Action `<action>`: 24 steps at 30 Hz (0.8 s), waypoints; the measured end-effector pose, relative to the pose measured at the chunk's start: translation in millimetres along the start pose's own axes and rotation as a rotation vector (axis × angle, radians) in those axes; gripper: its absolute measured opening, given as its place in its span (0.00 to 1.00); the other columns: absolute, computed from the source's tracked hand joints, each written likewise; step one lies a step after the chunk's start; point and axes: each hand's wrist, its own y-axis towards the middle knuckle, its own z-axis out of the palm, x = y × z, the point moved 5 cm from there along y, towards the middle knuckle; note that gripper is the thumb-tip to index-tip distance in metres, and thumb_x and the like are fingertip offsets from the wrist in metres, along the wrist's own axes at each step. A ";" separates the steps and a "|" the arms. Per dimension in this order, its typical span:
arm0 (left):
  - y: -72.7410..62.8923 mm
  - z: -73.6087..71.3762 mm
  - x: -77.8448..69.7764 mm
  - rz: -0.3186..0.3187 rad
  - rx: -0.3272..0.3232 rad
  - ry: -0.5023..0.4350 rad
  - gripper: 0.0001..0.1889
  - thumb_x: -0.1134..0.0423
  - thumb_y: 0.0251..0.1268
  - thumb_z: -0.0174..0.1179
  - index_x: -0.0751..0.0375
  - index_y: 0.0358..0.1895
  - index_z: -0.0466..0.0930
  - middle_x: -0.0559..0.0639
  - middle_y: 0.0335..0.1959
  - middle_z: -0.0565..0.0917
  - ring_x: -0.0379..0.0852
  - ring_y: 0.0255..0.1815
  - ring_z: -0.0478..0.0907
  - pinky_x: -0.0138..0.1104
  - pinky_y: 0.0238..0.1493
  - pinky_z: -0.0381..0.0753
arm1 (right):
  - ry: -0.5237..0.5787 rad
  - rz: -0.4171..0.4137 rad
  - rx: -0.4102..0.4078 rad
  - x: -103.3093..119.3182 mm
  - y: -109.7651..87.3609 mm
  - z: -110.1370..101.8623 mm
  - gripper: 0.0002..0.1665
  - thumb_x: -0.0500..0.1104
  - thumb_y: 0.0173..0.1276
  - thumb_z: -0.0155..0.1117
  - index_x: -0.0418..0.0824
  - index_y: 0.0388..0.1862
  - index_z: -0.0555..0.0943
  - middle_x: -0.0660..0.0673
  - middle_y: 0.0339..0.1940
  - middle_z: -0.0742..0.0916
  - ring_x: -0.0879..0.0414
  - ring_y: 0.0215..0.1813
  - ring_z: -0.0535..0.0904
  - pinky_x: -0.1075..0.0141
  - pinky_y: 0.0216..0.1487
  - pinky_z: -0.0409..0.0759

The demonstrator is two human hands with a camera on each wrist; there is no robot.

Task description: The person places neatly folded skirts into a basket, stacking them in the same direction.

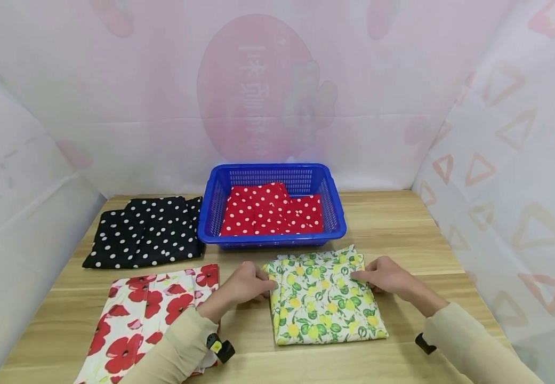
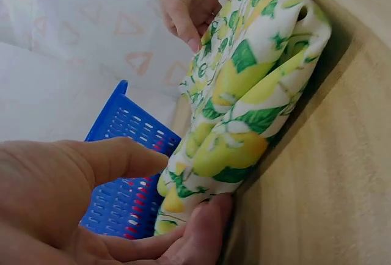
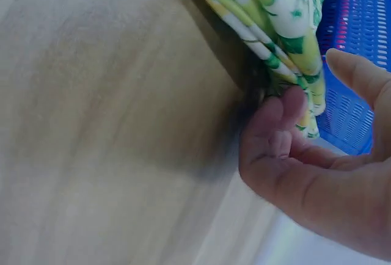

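A folded cloth with a lemon print point(image 1: 327, 304) lies on the wooden table in front of the blue basket. My left hand point(image 1: 250, 282) pinches its left edge; in the left wrist view the thumb point(image 2: 131, 158) is on the upper face and the fingertips point(image 2: 211, 219) are low at the side. At the right edge my right hand point(image 1: 387, 274) holds the cloth, thumb over the top and fingers at the underside. The right wrist view shows those curled fingers point(image 3: 275, 124) against the layered folds point(image 3: 287, 39).
Behind the lemon cloth stands a blue plastic basket point(image 1: 272, 241) holding red polka-dot cloth point(image 1: 267, 213). Black polka-dot cloth point(image 1: 147, 232) lies folded left of the basket. Nearer, a white cloth with red poppies point(image 1: 133, 325) lies partly under my left forearm. Printed white sheets point(image 1: 152, 144) enclose the table.
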 end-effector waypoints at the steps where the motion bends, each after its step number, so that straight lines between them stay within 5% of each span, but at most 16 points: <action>1: -0.6 0.4 1.0 0.000 -0.006 -0.013 0.11 0.58 0.70 0.69 0.64 0.36 0.89 0.53 0.33 0.89 0.45 0.31 0.85 0.36 0.36 0.89 | 0.006 -0.007 0.004 -0.1 -0.1 2.3 0.27 0.56 0.72 0.72 0.44 0.20 0.73 0.53 0.15 0.71 0.59 0.22 0.64 0.69 0.26 0.65; 7: -5.8 -0.4 2.9 -0.013 -0.031 0.079 0.19 0.52 0.69 0.71 0.64 0.25 0.87 0.52 0.23 0.86 0.43 0.22 0.76 0.31 0.24 0.75 | 0.028 -0.055 -0.012 -0.8 -3.7 9.4 0.18 0.51 0.73 0.72 0.38 0.36 0.79 0.51 0.22 0.76 0.58 0.26 0.68 0.69 0.27 0.67; 11: -6.7 1.9 -0.5 -0.009 -0.002 0.101 0.20 0.50 0.69 0.71 0.64 0.26 0.85 0.53 0.22 0.84 0.44 0.20 0.71 0.31 0.22 0.66 | 0.057 -0.081 -0.022 2.3 -8.8 8.0 0.18 0.50 0.74 0.70 0.36 0.40 0.78 0.48 0.28 0.80 0.56 0.30 0.70 0.68 0.29 0.69; 14: -7.1 4.8 -0.1 -0.016 0.009 0.042 0.19 0.51 0.69 0.71 0.65 0.28 0.84 0.53 0.26 0.87 0.45 0.25 0.79 0.33 0.26 0.78 | 0.125 -0.105 0.014 5.8 -12.5 10.5 0.18 0.50 0.76 0.68 0.36 0.42 0.75 0.47 0.33 0.86 0.56 0.33 0.74 0.68 0.30 0.71; 18: -5.6 9.3 3.3 -0.021 0.003 -0.093 0.17 0.54 0.68 0.72 0.67 0.32 0.84 0.54 0.34 0.89 0.45 0.32 0.87 0.38 0.39 0.91 | 0.185 -0.135 0.052 8.9 -18.2 14.8 0.19 0.49 0.78 0.66 0.38 0.41 0.69 0.50 0.24 0.81 0.58 0.26 0.70 0.68 0.27 0.68; 22: -2.0 15.0 4.4 -0.005 0.019 -0.159 0.17 0.54 0.66 0.74 0.66 0.38 0.83 0.54 0.37 0.88 0.45 0.33 0.85 0.37 0.39 0.90 | 0.205 -0.137 0.051 7.8 -21.2 14.5 0.19 0.50 0.78 0.66 0.37 0.43 0.69 0.53 0.18 0.70 0.59 0.22 0.61 0.69 0.25 0.64; 24: -1.8 17.8 3.5 0.013 0.034 -0.149 0.17 0.54 0.66 0.74 0.65 0.42 0.83 0.53 0.37 0.88 0.45 0.33 0.81 0.35 0.35 0.85 | 0.224 -0.129 0.058 6.0 -21.2 14.4 0.19 0.50 0.78 0.66 0.35 0.49 0.74 0.53 0.18 0.74 0.59 0.23 0.65 0.69 0.27 0.67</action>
